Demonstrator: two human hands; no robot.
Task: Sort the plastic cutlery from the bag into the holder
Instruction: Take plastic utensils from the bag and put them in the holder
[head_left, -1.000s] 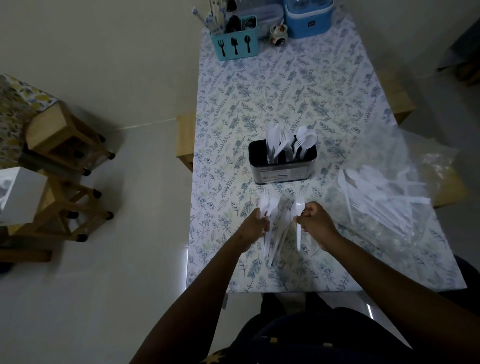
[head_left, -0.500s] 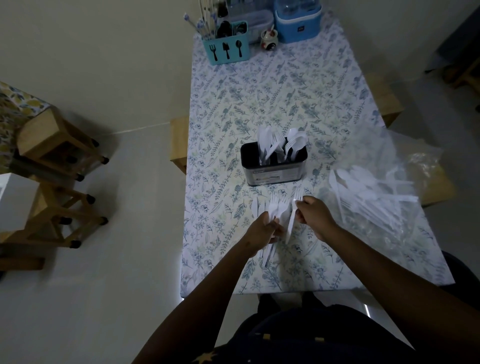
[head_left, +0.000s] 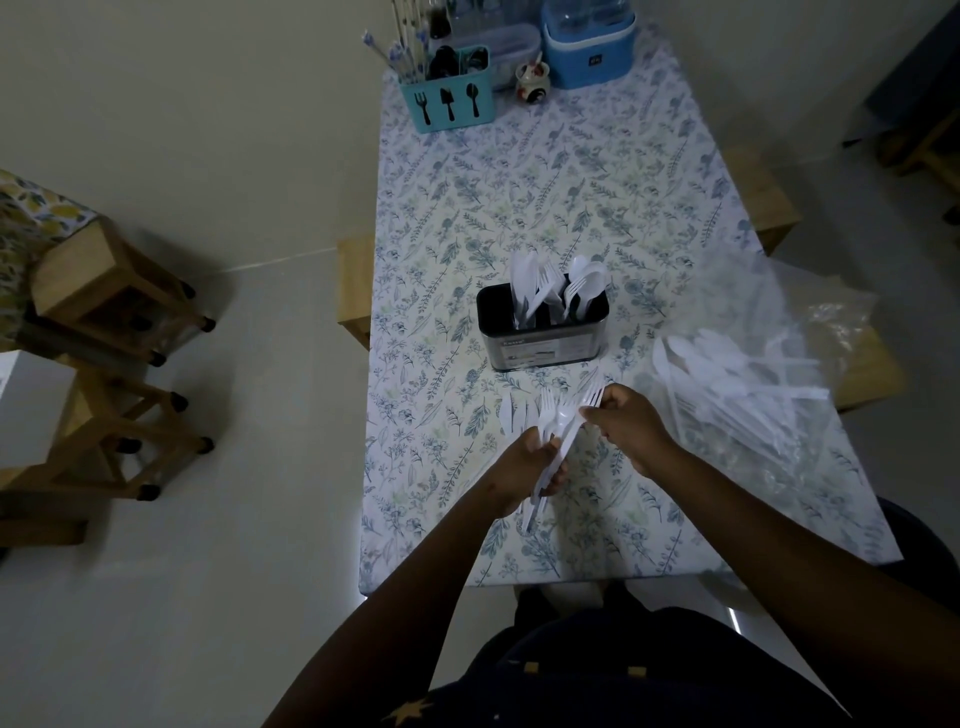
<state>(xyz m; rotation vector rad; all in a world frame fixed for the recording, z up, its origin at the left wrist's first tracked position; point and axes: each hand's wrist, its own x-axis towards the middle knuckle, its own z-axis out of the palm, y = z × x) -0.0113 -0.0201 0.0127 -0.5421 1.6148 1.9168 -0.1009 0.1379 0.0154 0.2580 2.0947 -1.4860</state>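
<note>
A black cutlery holder stands mid-table with white plastic knives, forks and spoons upright in it. Just in front of it, my left hand grips a bundle of white plastic cutlery by the handles. My right hand pinches a white fork near its tines, at the top of that bundle. A white knife lies on the table left of my hands. The clear plastic bag with several white pieces inside lies to the right.
The table has a floral cloth. At its far end stand a teal utensil caddy, a small jar and a blue container. Wooden stools stand on the floor to the left, wooden benches beside the table.
My hands have come closer together. The right hand has shifted from a single utensil's handle to the fork tines at the bundle's top. The left hand holds the bundle lower.
</note>
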